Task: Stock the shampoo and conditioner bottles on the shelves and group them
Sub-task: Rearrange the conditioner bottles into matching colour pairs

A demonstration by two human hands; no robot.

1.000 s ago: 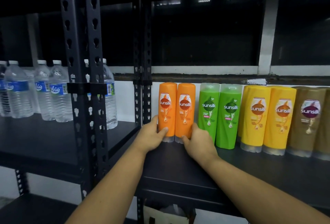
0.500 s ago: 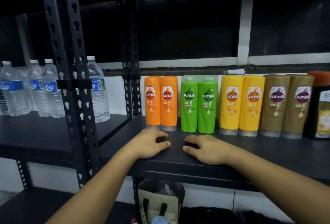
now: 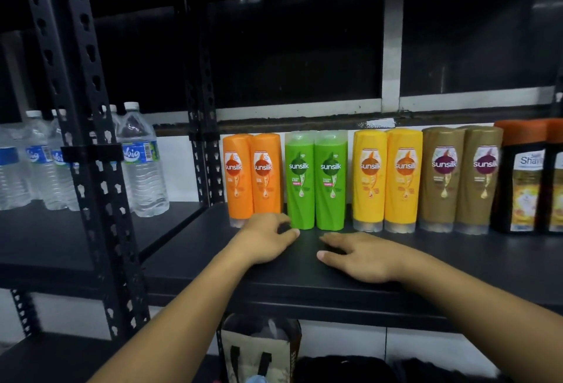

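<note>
A row of Sunsilk bottles stands cap-down along the back of the black shelf (image 3: 502,257): two orange bottles (image 3: 251,178), two green bottles (image 3: 316,180), two yellow bottles (image 3: 387,180), two brown bottles (image 3: 461,180). Dark bottles with orange caps (image 3: 527,178) stand at the far right. My left hand (image 3: 265,237) rests on the shelf in front of the orange pair, fingers loosely curled, holding nothing. My right hand (image 3: 362,256) lies flat on the shelf in front of the green and yellow bottles, empty.
Water bottles (image 3: 141,163) stand on the neighbouring shelf at left, behind a black perforated upright (image 3: 88,151). Below the shelf sits a beige bag with black handles (image 3: 259,349). Dark window panes fill the wall behind.
One second ago both hands gripped the orange bottles at their bases. They have since let go and drawn back onto the shelf. The view shifted right, showing more bottles.
</note>
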